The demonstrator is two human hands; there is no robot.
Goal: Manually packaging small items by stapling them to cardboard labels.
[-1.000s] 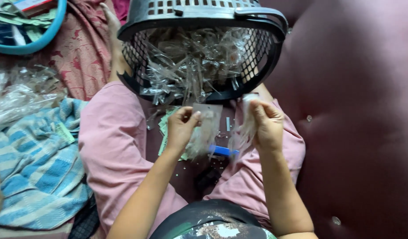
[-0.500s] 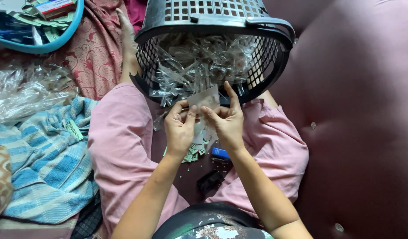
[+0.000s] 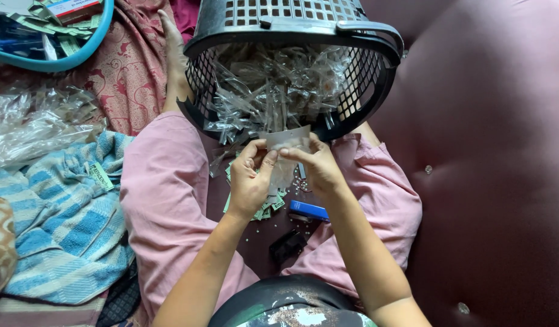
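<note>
Clear plastic pouch (image 3: 284, 145) now pinched by both the left hand (image 3: 249, 181) and right hand (image 3: 319, 169), fingers closed, held higher than before.

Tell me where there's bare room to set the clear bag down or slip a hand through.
Both the left hand and right hand pinch the clear bag. The lap is crowded: green tags, blue stapler, black basket above. Freer patches: the pink trouser leg beside the striped towel, and the maroon cushion right of the basket.

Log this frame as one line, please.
left hand: pinching clear bag | right hand: pinching same bag | basket: tipped, full of clear bags | lap: green slips, blue stapler
</note>
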